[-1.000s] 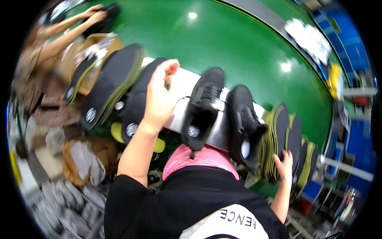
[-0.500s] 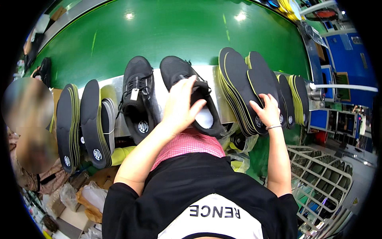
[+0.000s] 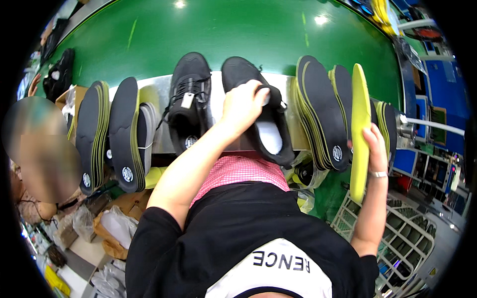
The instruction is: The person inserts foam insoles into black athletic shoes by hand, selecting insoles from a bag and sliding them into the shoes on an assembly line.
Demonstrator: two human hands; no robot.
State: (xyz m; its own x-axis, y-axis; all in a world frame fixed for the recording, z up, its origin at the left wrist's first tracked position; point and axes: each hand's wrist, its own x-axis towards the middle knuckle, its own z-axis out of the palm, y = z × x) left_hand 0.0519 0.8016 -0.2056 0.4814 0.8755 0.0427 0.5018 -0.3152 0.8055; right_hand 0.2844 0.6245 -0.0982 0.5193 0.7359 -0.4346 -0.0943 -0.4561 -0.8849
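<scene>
My left hand [image 3: 242, 105] pinches the tongue of a black shoe [image 3: 240, 73], which stands in front of me with its toe pointing away. Its opening shows a pale inner bottom. The matching black shoe [image 3: 191, 107] is just to the left and has a dark insole with a round white mark inside. At the right, my right hand [image 3: 376, 149] grips an insole [image 3: 359, 131] held upright on edge, its yellow-green underside facing left. Beside it are stacks of black insoles [image 3: 323, 109] with yellow-green edges.
More insole stacks [image 3: 92, 134] lean at the left, one tied bundle [image 3: 145, 131] among them. A green conveyor belt [image 3: 238, 35] runs beyond the metal ledge. A white wire rack [image 3: 397, 238] stands low at the right. Another person is at far left, near a black shoe [image 3: 60, 74].
My right hand has picked an insole off the stacks and raised it on edge. My left hand has closed on the shoe's tongue. The whole view has shifted a little.
</scene>
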